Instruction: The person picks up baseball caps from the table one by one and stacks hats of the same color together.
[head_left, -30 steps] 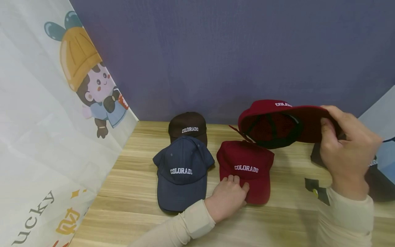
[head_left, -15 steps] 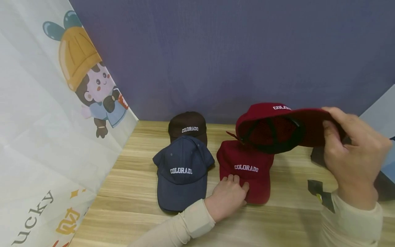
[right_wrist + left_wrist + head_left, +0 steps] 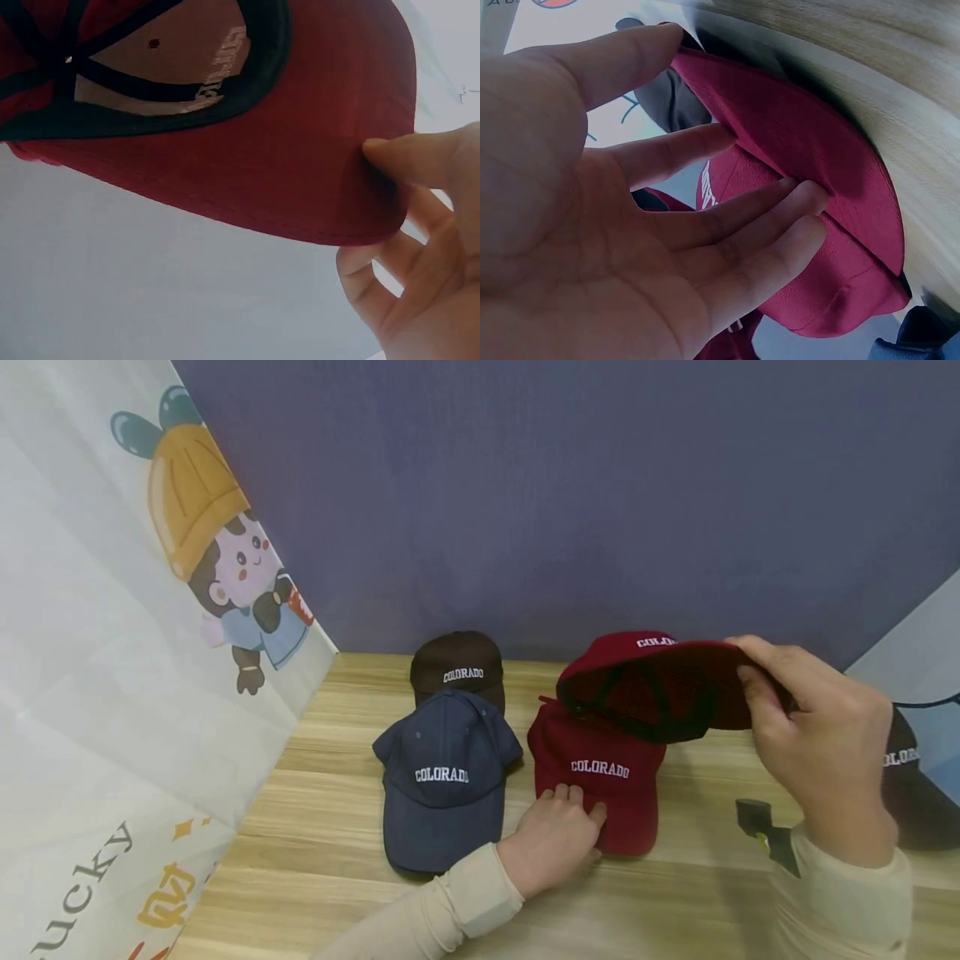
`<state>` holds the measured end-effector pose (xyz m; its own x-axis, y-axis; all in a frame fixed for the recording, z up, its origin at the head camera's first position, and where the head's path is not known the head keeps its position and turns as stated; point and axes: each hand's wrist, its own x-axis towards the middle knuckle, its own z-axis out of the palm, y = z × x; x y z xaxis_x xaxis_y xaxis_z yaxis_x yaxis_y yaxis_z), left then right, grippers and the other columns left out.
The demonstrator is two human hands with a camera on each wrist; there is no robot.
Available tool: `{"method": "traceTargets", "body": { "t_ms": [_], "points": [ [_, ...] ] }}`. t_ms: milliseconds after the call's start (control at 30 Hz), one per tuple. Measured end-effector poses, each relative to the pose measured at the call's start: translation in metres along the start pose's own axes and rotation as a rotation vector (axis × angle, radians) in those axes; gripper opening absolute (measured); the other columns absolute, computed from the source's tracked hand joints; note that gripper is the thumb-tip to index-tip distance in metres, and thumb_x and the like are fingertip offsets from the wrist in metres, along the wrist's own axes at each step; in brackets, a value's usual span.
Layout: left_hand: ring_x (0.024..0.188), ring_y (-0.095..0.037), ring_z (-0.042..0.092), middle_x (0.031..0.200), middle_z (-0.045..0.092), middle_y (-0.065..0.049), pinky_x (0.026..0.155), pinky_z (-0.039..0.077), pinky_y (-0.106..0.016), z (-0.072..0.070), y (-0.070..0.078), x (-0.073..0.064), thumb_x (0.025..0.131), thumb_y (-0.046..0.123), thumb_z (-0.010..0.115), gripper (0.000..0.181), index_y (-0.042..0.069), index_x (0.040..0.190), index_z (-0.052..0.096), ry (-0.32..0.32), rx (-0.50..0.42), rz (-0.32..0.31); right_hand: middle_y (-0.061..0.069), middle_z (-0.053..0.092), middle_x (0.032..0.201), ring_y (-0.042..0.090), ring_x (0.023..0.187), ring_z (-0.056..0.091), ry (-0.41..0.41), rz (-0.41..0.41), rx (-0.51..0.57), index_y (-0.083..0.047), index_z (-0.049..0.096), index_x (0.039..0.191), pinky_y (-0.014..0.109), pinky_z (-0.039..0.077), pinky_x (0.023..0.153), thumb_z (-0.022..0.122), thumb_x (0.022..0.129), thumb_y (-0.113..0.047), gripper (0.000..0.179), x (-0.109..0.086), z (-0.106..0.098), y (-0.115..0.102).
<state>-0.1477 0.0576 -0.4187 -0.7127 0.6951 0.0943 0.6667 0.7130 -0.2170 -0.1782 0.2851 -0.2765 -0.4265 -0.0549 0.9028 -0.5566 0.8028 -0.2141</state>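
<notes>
My right hand [image 3: 821,735] pinches the brim of a dark red baseball cap [image 3: 720,681], thumb on the underside. The cap is tipped so its inside shows, and its back edge overlaps the crown of a second red cap [image 3: 600,739] marked COLORADO on the table. On that lower cap's brim rest the fingers of my left hand [image 3: 553,843]. The left wrist view shows these fingers [image 3: 765,247] fairly straight against the brim and crown, with the thumb at the brim's edge.
A navy COLORADO cap [image 3: 442,760] lies left of the red one, partly covering a dark brown cap [image 3: 459,657] behind it. More dark headwear [image 3: 911,793] sits at the far right. A grey-blue wall [image 3: 570,510] closes the back of the wooden table [image 3: 315,827].
My right hand and the held red cap first shift slightly right, then move left and lower, over the back of the other red cap. The left hand stays in place.
</notes>
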Motion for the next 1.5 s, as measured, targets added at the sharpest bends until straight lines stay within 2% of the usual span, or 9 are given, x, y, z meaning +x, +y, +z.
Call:
{"method": "traceTargets", "body": {
  "t_ms": [67,167,333,433,567,667,1000,1267,1500],
  "points": [
    [0.086,-0.017,0.062,0.099,0.068,-0.003,0.071,0.050,-0.027,0.000,0.000,0.000,0.089,0.052,0.073,0.048,0.024,0.127,0.068,-0.005,-0.003,-0.002,0.015,0.077,0.092,-0.003,0.083,0.062,-0.031,-0.016,-0.014,-0.010,0.080,0.112,0.000,0.031,0.081,0.065,0.095,-0.005,0.023,-0.001,0.001,-0.002],
    [0.086,-0.016,0.061,0.098,0.067,-0.003,0.070,0.048,-0.026,0.000,0.000,0.000,0.089,0.051,0.072,0.048,0.024,0.128,0.068,-0.008,-0.006,-0.001,0.012,0.078,0.093,0.012,0.070,0.058,-0.078,-0.047,-0.043,-0.011,0.079,0.113,0.006,0.032,0.070,0.067,0.093,-0.004,0.024,-0.001,0.002,-0.005],
    [0.085,-0.016,0.060,0.097,0.067,-0.003,0.068,0.047,-0.026,0.000,0.000,0.000,0.089,0.052,0.072,0.047,0.024,0.127,0.068,-0.005,-0.004,0.001,0.009,0.078,0.092,0.002,0.059,0.040,-0.149,-0.087,-0.049,-0.011,0.080,0.111,0.018,0.027,0.054,0.070,0.088,0.001,0.028,0.001,0.003,-0.008],
    [0.085,-0.016,0.060,0.097,0.067,-0.003,0.068,0.047,-0.026,0.001,0.000,0.000,0.089,0.052,0.072,0.048,0.024,0.127,0.067,-0.007,-0.004,0.002,0.007,0.078,0.090,0.001,0.057,0.038,-0.185,-0.111,-0.058,-0.012,0.080,0.111,0.021,0.027,0.051,0.071,0.086,0.000,0.029,0.000,0.003,-0.008],
    [0.085,-0.017,0.060,0.097,0.067,-0.003,0.068,0.047,-0.027,0.001,0.000,0.000,0.089,0.052,0.072,0.048,0.024,0.128,0.067,-0.008,-0.003,0.004,0.004,0.078,0.088,0.011,0.057,0.050,-0.221,-0.141,-0.059,-0.014,0.079,0.111,0.026,0.035,0.052,0.073,0.083,0.000,0.032,-0.002,0.006,-0.005],
    [0.085,-0.017,0.060,0.097,0.067,-0.003,0.068,0.047,-0.027,0.001,0.000,0.000,0.090,0.052,0.072,0.048,0.024,0.128,0.067,-0.009,-0.006,0.004,0.003,0.077,0.088,0.012,0.058,0.053,-0.267,-0.157,-0.055,-0.015,0.079,0.111,0.029,0.037,0.053,0.076,0.081,0.001,0.035,-0.004,0.007,-0.004],
    [0.084,-0.016,0.059,0.095,0.067,-0.002,0.067,0.046,-0.027,0.002,0.000,0.000,0.089,0.052,0.072,0.048,0.024,0.127,0.067,-0.002,-0.006,0.001,0.006,0.079,0.103,0.021,0.070,0.068,-0.477,-0.139,-0.018,-0.021,0.077,0.115,0.044,0.045,0.056,0.080,0.077,0.003,0.044,-0.007,0.012,-0.002],
    [0.083,-0.016,0.060,0.094,0.068,-0.002,0.066,0.046,-0.027,0.003,-0.001,0.000,0.089,0.051,0.073,0.047,0.022,0.126,0.068,0.010,-0.023,0.005,0.002,0.079,0.105,0.017,0.077,0.071,-0.686,-0.121,-0.006,-0.022,0.076,0.113,0.042,0.051,0.062,0.080,0.079,0.001,0.041,-0.011,0.015,0.000],
    [0.083,-0.016,0.060,0.094,0.068,-0.002,0.065,0.046,-0.027,0.003,-0.002,0.000,0.090,0.051,0.072,0.044,0.021,0.123,0.069,0.018,-0.030,0.005,-0.006,0.078,0.105,0.011,0.079,0.075,-0.781,-0.119,0.054,-0.026,0.075,0.109,0.033,0.054,0.064,0.081,0.079,0.000,0.040,-0.013,0.018,-0.001]
  ]
}}
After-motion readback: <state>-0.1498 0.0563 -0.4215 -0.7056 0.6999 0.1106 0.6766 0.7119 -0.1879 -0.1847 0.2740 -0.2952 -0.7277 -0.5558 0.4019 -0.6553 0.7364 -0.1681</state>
